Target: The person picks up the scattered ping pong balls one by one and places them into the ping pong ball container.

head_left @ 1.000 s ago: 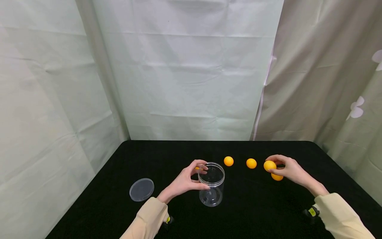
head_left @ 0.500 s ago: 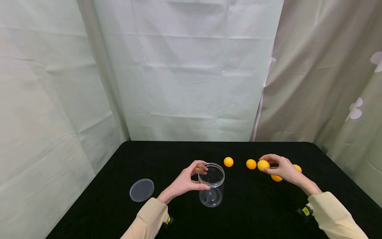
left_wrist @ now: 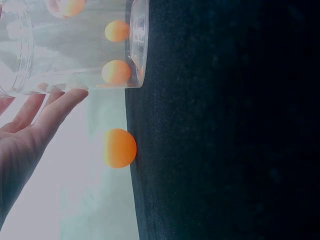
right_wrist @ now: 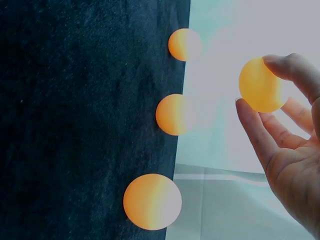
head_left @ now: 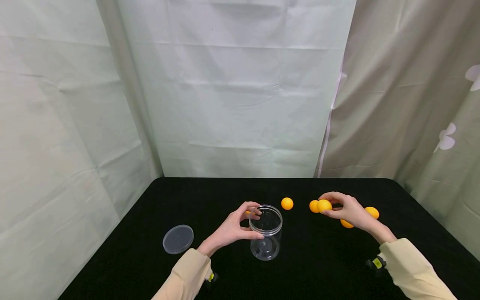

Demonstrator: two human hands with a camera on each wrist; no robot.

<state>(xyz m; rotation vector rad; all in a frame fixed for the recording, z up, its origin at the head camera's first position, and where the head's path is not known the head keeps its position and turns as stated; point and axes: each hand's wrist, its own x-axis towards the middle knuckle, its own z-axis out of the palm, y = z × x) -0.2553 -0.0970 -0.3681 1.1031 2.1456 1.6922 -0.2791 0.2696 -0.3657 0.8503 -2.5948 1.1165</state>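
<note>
My left hand (head_left: 234, 227) holds an upright clear plastic jar (head_left: 265, 246) near its open rim, thumb in front and fingers behind. In the left wrist view several orange balls show through the wall of the jar (left_wrist: 75, 50). My right hand (head_left: 348, 210) pinches an orange ping-pong ball (head_left: 324, 206) between thumb and fingertips, and in the right wrist view this ball (right_wrist: 260, 85) is off the table. From the head view it overlaps another orange ball (head_left: 313, 206) on the table; whether they touch cannot be told.
More orange balls lie on the black table (head_left: 307, 271): one ball (head_left: 287, 203) behind the jar, another ball (head_left: 372, 212) and a partly hidden ball (head_left: 346, 223) by my right wrist. One ball (head_left: 248, 212) shows behind my left fingers. A clear round lid (head_left: 178, 239) lies at left.
My right hand has moved left with the pinched ball, toward the jar. The ball at far right has come into view from behind that hand. My left hand and the jar have stayed still.
</note>
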